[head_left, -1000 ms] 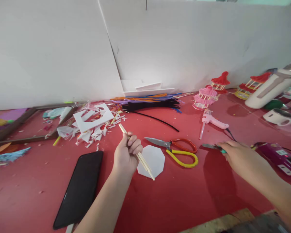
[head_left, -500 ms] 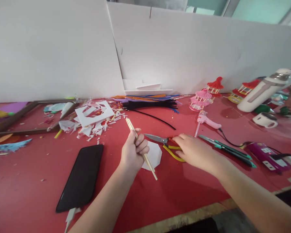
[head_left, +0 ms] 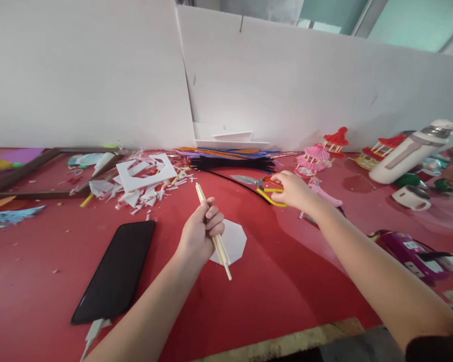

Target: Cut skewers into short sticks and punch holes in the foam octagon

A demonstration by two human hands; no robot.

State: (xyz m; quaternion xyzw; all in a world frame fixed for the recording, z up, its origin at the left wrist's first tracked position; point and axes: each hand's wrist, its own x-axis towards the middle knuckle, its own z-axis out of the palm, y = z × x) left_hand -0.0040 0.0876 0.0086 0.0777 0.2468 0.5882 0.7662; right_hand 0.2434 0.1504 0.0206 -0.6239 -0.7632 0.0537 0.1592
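My left hand (head_left: 203,229) is closed round a small bundle of thin wooden sticks (head_left: 219,249), which slants over a white many-sided card (head_left: 234,242) lying on the red table. Farther off and to the right, my right hand (head_left: 292,190) grips a pair of scissors (head_left: 265,190) by the red and yellow handles. Their metal blades point left, close to a bundle of black pipe cleaners (head_left: 232,163). Behind my right forearm lies a pink glue gun (head_left: 326,195), partly hidden.
A black phone (head_left: 115,271) on a cable lies at left. White card scraps (head_left: 147,173) lie behind it. Small pink and red pagoda models (head_left: 313,158), a white flask (head_left: 411,153), a mug (head_left: 411,197) and a purple power strip (head_left: 411,256) stand at right. A white board (head_left: 287,85) closes the back.
My right hand has carried the scissors away from the white card, toward the pipe cleaners at the back. My left hand still holds the sticks, and the view has shifted slightly.
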